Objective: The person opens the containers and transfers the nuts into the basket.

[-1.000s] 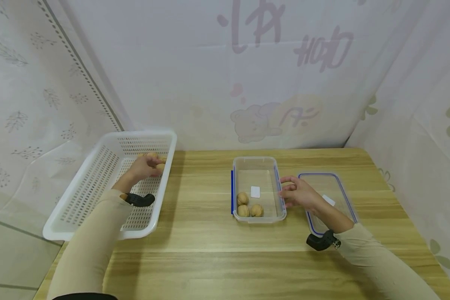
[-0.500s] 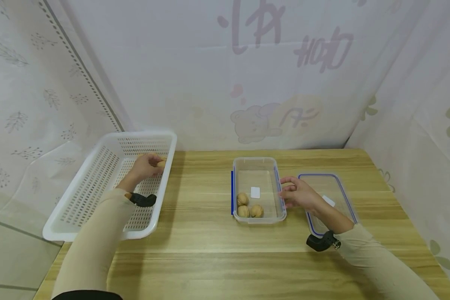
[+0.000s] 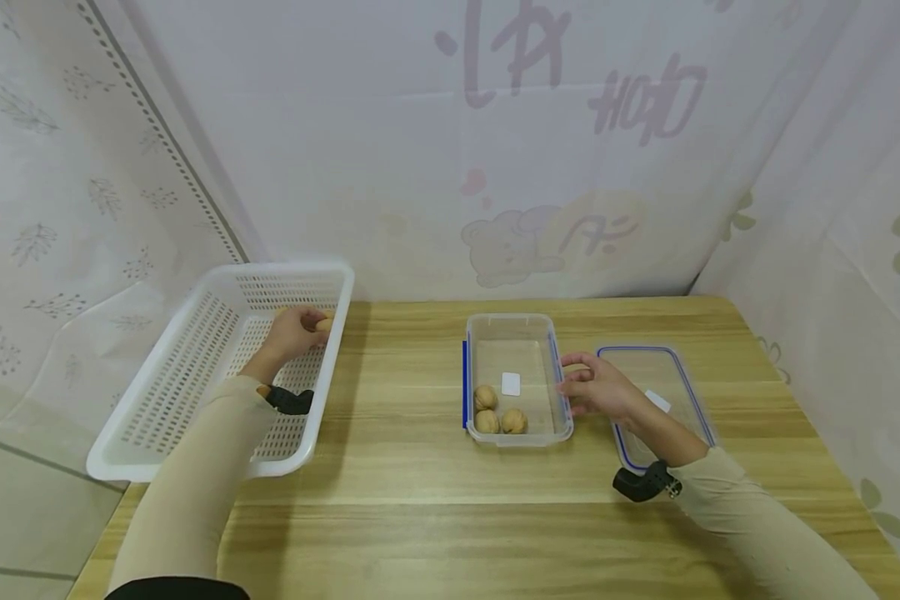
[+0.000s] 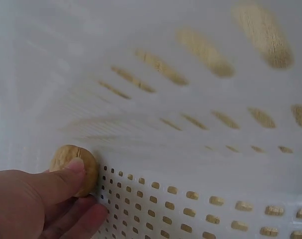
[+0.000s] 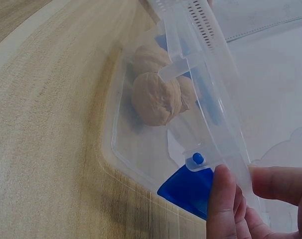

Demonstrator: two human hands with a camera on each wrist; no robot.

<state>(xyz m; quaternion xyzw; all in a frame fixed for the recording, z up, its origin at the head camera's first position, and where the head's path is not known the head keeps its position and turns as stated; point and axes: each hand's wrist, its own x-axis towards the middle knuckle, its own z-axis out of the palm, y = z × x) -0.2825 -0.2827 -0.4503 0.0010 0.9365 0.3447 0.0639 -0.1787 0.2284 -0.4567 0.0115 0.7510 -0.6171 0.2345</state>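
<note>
Far to the left of the clear box (image 3: 517, 354), a pale cloth (image 3: 37, 200) printed with grey sprigs hangs down the side. Between that cloth and the box stands the white slotted basket (image 3: 332, 367); inside it my left hand (image 3: 291, 333) pinches a walnut (image 4: 67, 156) between thumb and fingers, close to the basket's wall (my hand hides much of that corner). The streaked wooden table (image 3: 405, 517) lies bare between basket and box. Behind the box rises a white sheet (image 3: 390, 125) with faint lettering and a bear. In the box, three walnuts (image 3: 513, 421) sit at its near left. My right hand (image 3: 603, 387) grips the box's right wall at the rim, beside a blue flap (image 5: 188, 189). Right of the box, the blue-edged lid (image 3: 648, 367) lies flat, partly under my wrist; beyond it hangs flower-printed cloth (image 3: 832, 250).
</note>
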